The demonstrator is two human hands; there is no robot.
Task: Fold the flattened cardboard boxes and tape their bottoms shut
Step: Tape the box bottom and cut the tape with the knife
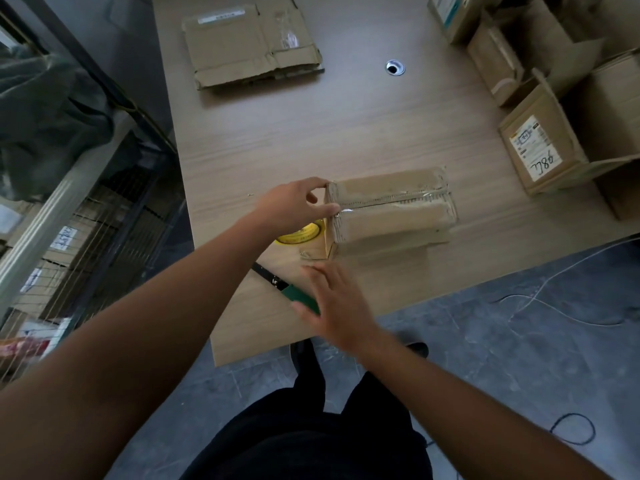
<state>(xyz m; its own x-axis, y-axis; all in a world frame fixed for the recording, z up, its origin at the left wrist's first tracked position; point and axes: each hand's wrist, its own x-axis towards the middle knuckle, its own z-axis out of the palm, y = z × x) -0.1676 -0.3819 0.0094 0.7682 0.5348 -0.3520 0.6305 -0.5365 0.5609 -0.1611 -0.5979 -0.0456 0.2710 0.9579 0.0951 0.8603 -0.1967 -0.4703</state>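
Both forearms (pixel 156 323) bare; black trousers (pixel 311 438) on legs.

A metal grommet (pixel 395 67) sits in the table (pixel 311 140), white cable (pixel 588 255) on floor (pixel 485 358)

Your cardboard box (pixel 381 225) looked matt, with glossy clear tape (pixel 398 199) along its seam. Beyond the box, a shiny metal grommet (pixel 395 67) sat in the wood-grain table (pixel 311 133).
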